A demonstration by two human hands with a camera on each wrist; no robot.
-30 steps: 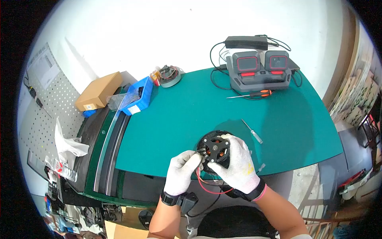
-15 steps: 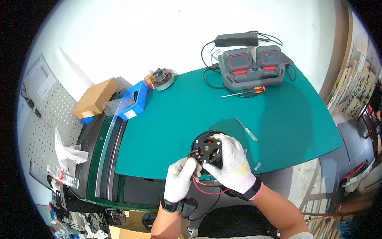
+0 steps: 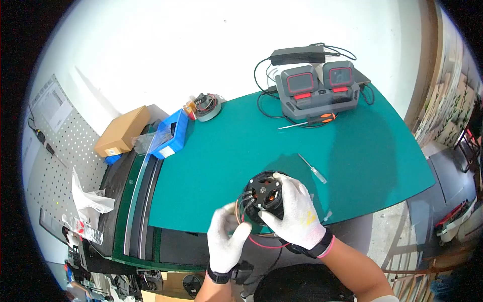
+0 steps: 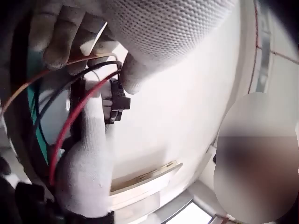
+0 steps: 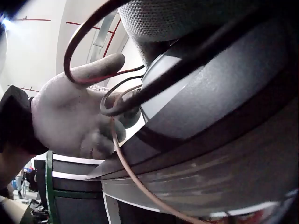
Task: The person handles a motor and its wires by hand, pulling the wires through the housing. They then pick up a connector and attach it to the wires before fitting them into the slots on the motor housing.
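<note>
A round black motor with a three-armed cover and copper windings is held over the near edge of the green table. My gloved right hand grips it from the right, thumb at the lower edge and fingers over the far rim. Red, black and orange-brown wires come out of its left side. Just left of the motor is my gloved left hand, thumb and fingers apart, with the wires passing between them. In the right wrist view that left hand shows a straight thumb and loosely bent fingers.
A small clear-handled screwdriver lies right of the motor. Behind are an orange-and-black screwdriver and a charger with two battery packs. At the back left stand a blue bin, a cardboard box and a wired round part.
My left hand has moved down and left from the wire ends at the motor, and its thumb and fingers have parted. My right hand keeps its grip on the motor.
</note>
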